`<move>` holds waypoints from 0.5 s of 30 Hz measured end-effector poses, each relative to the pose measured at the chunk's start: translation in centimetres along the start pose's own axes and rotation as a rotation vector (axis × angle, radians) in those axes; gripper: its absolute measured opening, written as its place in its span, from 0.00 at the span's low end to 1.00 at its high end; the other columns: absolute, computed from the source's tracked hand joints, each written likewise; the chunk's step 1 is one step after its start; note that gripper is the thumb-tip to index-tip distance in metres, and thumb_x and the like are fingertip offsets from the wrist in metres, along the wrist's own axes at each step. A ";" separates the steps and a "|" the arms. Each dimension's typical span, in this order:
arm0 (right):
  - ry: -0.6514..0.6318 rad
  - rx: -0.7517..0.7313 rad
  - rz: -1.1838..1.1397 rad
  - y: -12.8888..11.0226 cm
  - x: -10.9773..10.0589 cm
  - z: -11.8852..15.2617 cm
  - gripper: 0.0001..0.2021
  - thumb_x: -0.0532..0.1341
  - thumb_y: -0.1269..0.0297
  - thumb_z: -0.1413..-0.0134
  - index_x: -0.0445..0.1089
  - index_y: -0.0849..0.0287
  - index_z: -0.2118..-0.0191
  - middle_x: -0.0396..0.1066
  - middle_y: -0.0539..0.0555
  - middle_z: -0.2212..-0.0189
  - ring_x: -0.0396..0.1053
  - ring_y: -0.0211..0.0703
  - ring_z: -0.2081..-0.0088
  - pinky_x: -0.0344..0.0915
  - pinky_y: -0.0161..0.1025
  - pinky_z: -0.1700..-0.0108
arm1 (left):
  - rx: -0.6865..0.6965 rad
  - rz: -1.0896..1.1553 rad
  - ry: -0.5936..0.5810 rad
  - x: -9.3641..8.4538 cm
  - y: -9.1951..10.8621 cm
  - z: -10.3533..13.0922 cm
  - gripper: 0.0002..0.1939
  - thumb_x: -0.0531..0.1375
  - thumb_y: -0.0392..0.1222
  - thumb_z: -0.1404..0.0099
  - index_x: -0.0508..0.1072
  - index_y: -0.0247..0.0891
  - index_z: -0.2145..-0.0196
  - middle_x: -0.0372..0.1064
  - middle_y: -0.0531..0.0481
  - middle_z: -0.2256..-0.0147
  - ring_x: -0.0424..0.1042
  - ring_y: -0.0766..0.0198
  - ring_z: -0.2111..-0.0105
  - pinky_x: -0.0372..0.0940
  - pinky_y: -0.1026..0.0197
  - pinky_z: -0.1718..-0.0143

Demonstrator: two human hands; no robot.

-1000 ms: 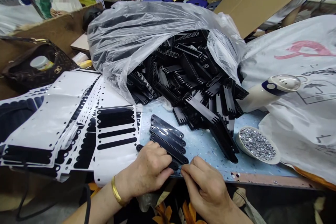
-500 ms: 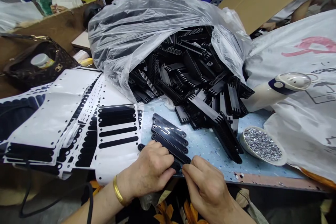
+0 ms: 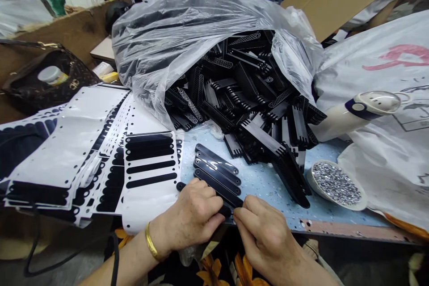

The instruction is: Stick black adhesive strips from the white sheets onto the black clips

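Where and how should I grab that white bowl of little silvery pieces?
I'd take the white bowl by its near wall, right hand coming from the front, thumb over the rim. That side looks open, while the white printed sack crowds its right. It's filled high, so keep it level.

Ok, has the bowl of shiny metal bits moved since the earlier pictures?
No. Judged against the brown edge strip, the bowl sits where it did; both drift slightly right in the picture together, which looks like the camera moving.
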State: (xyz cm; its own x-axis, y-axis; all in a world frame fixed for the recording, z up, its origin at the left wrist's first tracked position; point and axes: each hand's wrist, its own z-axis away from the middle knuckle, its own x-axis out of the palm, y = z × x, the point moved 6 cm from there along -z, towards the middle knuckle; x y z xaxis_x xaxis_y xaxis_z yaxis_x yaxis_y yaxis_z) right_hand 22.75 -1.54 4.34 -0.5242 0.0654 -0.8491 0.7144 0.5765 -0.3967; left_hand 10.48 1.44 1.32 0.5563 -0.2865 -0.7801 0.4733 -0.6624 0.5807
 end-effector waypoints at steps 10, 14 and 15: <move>-0.030 -0.021 0.023 0.1 0.2 -0.2 0.17 0.51 0.83 0.44 0.61 0.60 0.80 0.57 0.51 0.79 0.56 0.37 0.76 0.49 0.37 0.73 | 0.000 -0.013 -0.004 0.0 0.1 -0.1 0.08 0.59 0.36 0.37 0.67 0.36 0.74 0.68 0.49 0.72 0.66 0.60 0.68 0.59 0.56 0.65; -0.021 -0.037 0.048 -0.2 0.2 -0.4 0.17 0.50 0.83 0.45 0.61 0.59 0.80 0.57 0.51 0.79 0.56 0.38 0.76 0.50 0.38 0.73 | 0.001 -0.016 -0.007 0.1 0.1 0.0 0.08 0.59 0.36 0.36 0.68 0.36 0.74 0.68 0.48 0.72 0.66 0.59 0.67 0.59 0.55 0.65; -0.016 -0.044 0.056 -0.2 0.2 -0.4 0.17 0.50 0.83 0.45 0.60 0.59 0.80 0.57 0.51 0.79 0.56 0.38 0.76 0.50 0.38 0.73 | 0.001 -0.017 -0.006 0.2 0.1 0.0 0.08 0.58 0.36 0.36 0.68 0.36 0.74 0.68 0.48 0.72 0.66 0.59 0.68 0.59 0.55 0.65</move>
State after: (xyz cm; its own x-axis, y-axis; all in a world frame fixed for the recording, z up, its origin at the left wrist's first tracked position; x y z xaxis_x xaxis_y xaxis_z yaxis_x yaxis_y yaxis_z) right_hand 22.25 -1.32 4.37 -0.4763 0.0854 -0.8751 0.7213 0.6072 -0.3333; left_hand 10.66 1.34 1.28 0.5439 -0.2791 -0.7914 0.4820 -0.6681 0.5669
